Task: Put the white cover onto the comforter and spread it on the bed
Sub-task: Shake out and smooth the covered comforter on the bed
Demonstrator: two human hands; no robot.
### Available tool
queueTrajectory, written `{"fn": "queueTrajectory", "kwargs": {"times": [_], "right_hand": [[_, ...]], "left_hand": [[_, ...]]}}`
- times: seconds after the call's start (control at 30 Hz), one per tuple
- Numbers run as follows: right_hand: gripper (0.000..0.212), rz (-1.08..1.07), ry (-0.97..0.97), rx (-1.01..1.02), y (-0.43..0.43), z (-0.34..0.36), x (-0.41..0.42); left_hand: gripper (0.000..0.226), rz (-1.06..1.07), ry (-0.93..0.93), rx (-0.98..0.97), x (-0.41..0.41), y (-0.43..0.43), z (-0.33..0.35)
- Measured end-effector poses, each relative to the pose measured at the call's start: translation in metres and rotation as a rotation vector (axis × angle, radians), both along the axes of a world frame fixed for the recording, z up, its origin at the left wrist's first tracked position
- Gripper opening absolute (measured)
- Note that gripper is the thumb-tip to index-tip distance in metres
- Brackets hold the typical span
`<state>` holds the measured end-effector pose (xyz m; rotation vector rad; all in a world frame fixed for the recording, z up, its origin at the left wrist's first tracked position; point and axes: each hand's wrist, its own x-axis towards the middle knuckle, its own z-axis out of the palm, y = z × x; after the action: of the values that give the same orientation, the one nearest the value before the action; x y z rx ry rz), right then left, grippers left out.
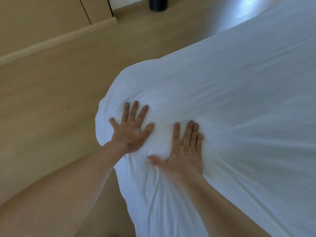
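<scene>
Seen from above, two bare hands press flat on a rounded, padded corner of bedding in a white cover [230,100]. The left hand [131,132] lies near the corner's edge with its fingers spread wide. The right hand [185,151] lies just beside it, further in, with fingers straight and close together and the thumb stretched out to the side. Neither hand grips any cloth. Creases fan out from under both palms. The covered bedding stretches away to the upper right. The bed under it is hidden. The pressed corner bulges out over a wooden floor [51,100].

The cover acts as the container here. The puffy corner suggests the comforter is inside and reaches this corner, though the filling itself cannot be seen. The cover's opening is not in view either. A black cylinder [158,4] stands on the floor at the top edge, cut off by the frame. Whether it is a container, and what it might hold, cannot be told.

Risks, as a judgement: the overhanging corner could slide towards the floor if the hands push outward. Pressing without holding the fabric may shift the filling inside and leave the corner lumpy or empty. The creases could also set in if the hands smooth towards each other.
</scene>
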<state>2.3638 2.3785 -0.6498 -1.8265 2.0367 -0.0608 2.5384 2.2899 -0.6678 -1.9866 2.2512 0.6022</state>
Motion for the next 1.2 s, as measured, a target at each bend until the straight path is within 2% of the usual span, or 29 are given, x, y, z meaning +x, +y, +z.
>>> {"fn": "queueTrajectory", "kwargs": {"times": [0.27, 0.33, 0.43, 0.5, 0.57, 0.7, 0.77, 0.8, 0.87, 0.9, 0.97, 1.07, 1.13, 1.2], "right_hand": [[0.130, -0.043, 0.026, -0.005, -0.090, -0.003, 0.048], [0.128, -0.057, 0.037, 0.016, -0.112, -0.004, 0.058], [0.123, -0.081, 0.068, 0.029, -0.140, -0.007, 0.069], [0.122, -0.106, 0.088, 0.027, -0.150, -0.009, 0.074], [0.121, -0.113, 0.117, 0.038, -0.152, -0.009, 0.077], [0.112, -0.165, 0.136, 0.041, -0.158, -0.006, 0.076], [0.106, -0.210, 0.129, 0.012, -0.167, -0.004, 0.082], [0.103, -0.221, 0.124, 0.000, -0.171, -0.003, 0.084], [0.100, -0.216, 0.120, -0.006, -0.184, -0.005, 0.087], [0.099, -0.209, 0.115, -0.015, -0.195, -0.006, 0.088], [0.097, -0.196, 0.099, -0.065, -0.220, -0.008, 0.089], [0.091, -0.157, 0.101, 0.002, -0.258, -0.009, 0.089], [0.084, -0.182, 0.132, -0.019, -0.268, -0.016, 0.088], [0.075, -0.186, 0.174, -0.050, -0.263, -0.022, 0.090]], "left_hand": [[0.076, 0.017, 0.078, -0.006, 0.039, -0.067, -0.015], [0.076, 0.104, 0.156, 0.103, 0.057, -0.102, -0.017], [0.082, 0.039, 0.259, 0.266, 0.077, -0.136, -0.025], [0.077, 0.044, 0.364, 0.364, 0.084, -0.145, -0.030], [0.072, 0.143, 0.463, 0.477, 0.091, -0.152, -0.037], [0.100, 0.126, 0.476, 0.648, 0.096, -0.167, -0.043], [0.100, 0.118, 0.487, 0.712, 0.099, -0.178, -0.040], [0.090, 0.127, 0.506, 0.736, 0.099, -0.185, -0.039], [0.065, 0.161, 0.544, 0.724, 0.095, -0.197, -0.037], [0.059, 0.162, 0.522, 0.688, 0.091, -0.205, -0.037], [0.063, 0.192, 0.497, 0.615, 0.083, -0.225, -0.039], [0.069, 0.269, 0.641, 0.469, 0.070, -0.267, -0.057], [0.069, 0.282, 0.726, 0.484, 0.058, -0.297, -0.067], [0.055, 0.258, 0.726, 0.565, 0.047, -0.319, -0.071]]}}
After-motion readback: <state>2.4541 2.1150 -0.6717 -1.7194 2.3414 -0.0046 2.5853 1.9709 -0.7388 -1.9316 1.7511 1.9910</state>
